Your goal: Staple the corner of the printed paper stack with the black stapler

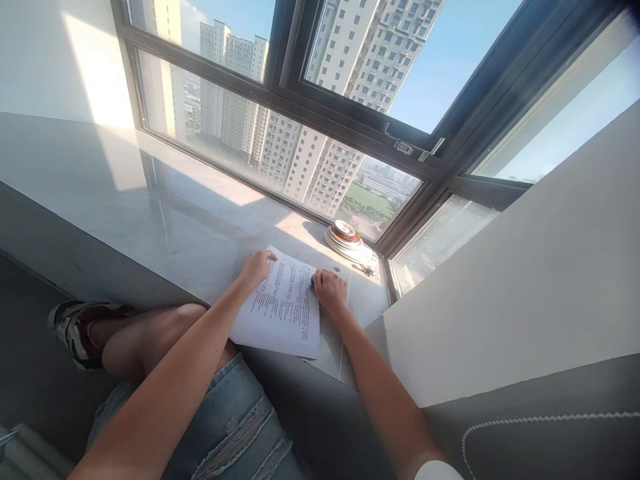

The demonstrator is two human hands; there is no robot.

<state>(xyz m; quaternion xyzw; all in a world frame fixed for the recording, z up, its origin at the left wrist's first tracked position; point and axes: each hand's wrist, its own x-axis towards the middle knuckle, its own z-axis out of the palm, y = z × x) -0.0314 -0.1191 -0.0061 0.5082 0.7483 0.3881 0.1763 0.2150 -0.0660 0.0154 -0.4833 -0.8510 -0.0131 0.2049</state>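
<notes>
Printed sheets of paper (280,313) lie on the pale window sill, with their near edge reaching over the sill's front edge. Whether it is one sheet or a thin stack is hard to make out. My left hand (257,268) is closed at the far left corner of the paper, thumb on top. At the right edge of the paper, my right hand (331,289) is curled around a small dark object (313,282), mostly hidden by the fingers; its kind does not show.
Stacked round dishes (344,239) stand by the window corner. Near them lie a small tangled dark item (365,270) and a tiny dark piece (337,269). Dark window frames (350,130) border the sill (200,220). A white wall (500,280) rises at right.
</notes>
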